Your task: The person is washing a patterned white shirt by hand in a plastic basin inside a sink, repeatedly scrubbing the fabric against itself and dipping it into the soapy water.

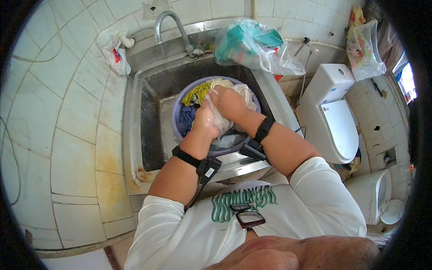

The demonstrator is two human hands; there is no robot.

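Note:
A cream-white cloth (220, 120) is bunched between my two hands over a lavender basin (174, 118). My left hand (205, 119) closes on its left side, palm turned inward. From the right, my right hand (228, 103) grips the same cloth with curled fingers, close against the left. More of the pale fabric spreads over the basin's right side. A yellow-green cloth (197, 93) and a dark blue cloth (186, 116) lie in the basin left of my hands. Below my wrists the basin's contents look wet or glossy; details are partly hidden by my arms.
The basin stands in a stainless steel sink (131, 144) with a curved faucet (168, 14) behind it. A clear plastic bag with teal contents (252, 42) rests on the back right rim. To the right are a toilet (339, 130) and a white bin (371, 198).

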